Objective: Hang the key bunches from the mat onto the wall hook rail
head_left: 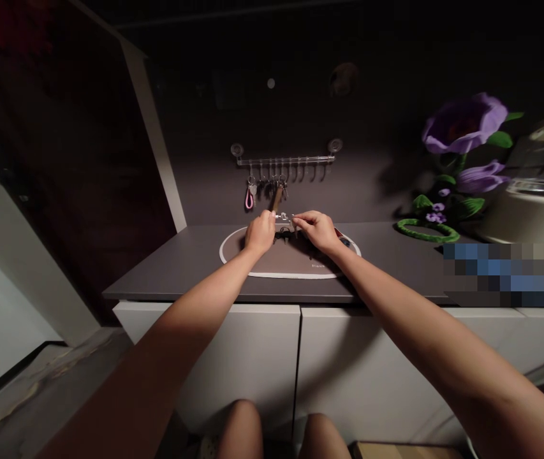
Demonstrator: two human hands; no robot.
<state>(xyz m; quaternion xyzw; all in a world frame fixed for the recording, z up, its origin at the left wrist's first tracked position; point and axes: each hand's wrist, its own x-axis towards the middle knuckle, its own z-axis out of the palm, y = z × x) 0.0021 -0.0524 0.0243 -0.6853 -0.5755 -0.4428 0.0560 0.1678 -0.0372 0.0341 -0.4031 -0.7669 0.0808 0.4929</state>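
Note:
Over the front of an oval brown mat point(281, 261) with a white rim, my two hands work close together. My left hand point(259, 231) is closed, thumb and fingers gripping one end of a small clear plastic piece point(284, 218). At the other end of that piece, my right hand point(318, 228) is closed in a pinch on something small; its shape cannot be made out. Dark keys point(282, 236) show just below, between the hands. Behind them a clear hook rail point(286, 161) is fixed to the wall, with several keys and a pink loop point(249, 199) hanging from its left half.
The grey countertop point(166, 268) runs above white cabinet doors point(247, 344). To the right stand a purple flower ornament point(465, 127) with a green ring base and a large pale appliance point(530, 204). A dark door point(75, 146) is at the left.

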